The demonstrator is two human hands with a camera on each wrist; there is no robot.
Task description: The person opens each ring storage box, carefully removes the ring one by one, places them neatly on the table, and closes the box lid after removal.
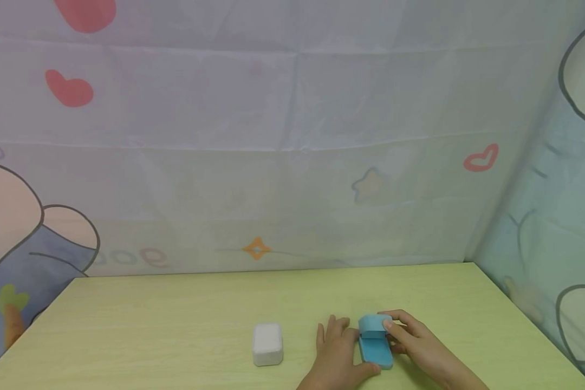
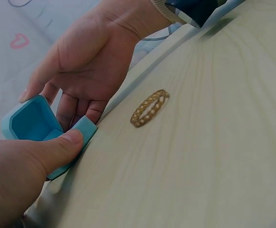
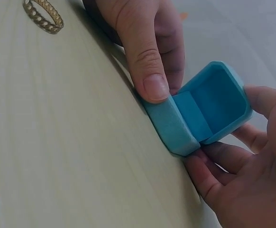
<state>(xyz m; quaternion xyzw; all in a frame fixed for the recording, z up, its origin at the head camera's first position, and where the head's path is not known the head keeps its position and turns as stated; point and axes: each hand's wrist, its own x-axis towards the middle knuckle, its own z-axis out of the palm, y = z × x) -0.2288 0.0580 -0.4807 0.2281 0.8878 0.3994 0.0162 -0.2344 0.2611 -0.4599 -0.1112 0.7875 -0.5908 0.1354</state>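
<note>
A light-blue ring box point(image 1: 377, 353) stands on the table with its lid raised, held by both hands. My left hand point(image 1: 336, 355) steadies the base, its thumb on the front edge and index finger along the left side. My right hand point(image 1: 426, 346) grips the lid at its right side, thumb on the rim and other fingers lower beside the box. Inside, the raised lid point(image 3: 223, 99) is hollow and darker blue. A gold openwork ring point(image 2: 137, 118), patterned like a chain, lies on the table near the box in both wrist views; the head view does not show it.
A white box with rounded corners point(image 1: 267, 344) stands on the table to the left of my left hand. The pale wood-grain table point(image 1: 151, 325) ends at a printed cloth backdrop point(image 1: 224, 189), with another cloth point(image 1: 556, 216) along the right side.
</note>
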